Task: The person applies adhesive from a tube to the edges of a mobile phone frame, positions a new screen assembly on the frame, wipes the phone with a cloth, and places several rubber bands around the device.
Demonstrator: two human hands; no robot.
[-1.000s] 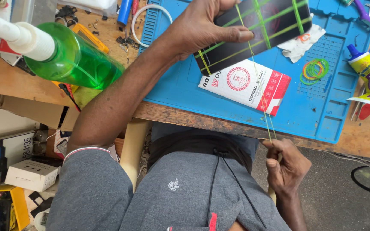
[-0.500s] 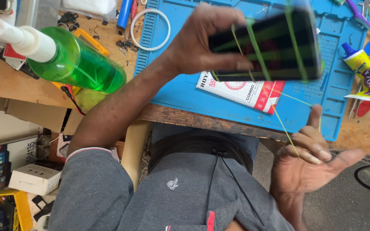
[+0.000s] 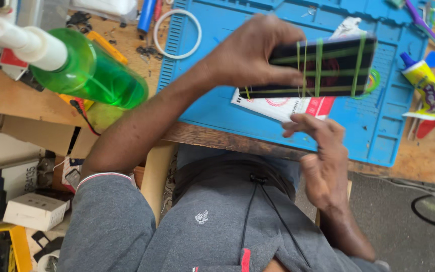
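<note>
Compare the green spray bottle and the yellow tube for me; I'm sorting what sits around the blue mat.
The translucent green spray bottle is large and round-bodied; the yellow squeeze tube is small and flattened. The bottle has a white nozzle, the tube a blue cap. The bottle lies on the wooden bench at the person's left, the tube at the right edge of the blue mat. Neither hand touches either.

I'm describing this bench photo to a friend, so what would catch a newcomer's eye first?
First, the dark phone wrapped in green rubber bands, held by the left hand above the blue work mat, with the right hand just below. Next, the bright green spray bottle at the left, blurred and close to the camera.
</note>
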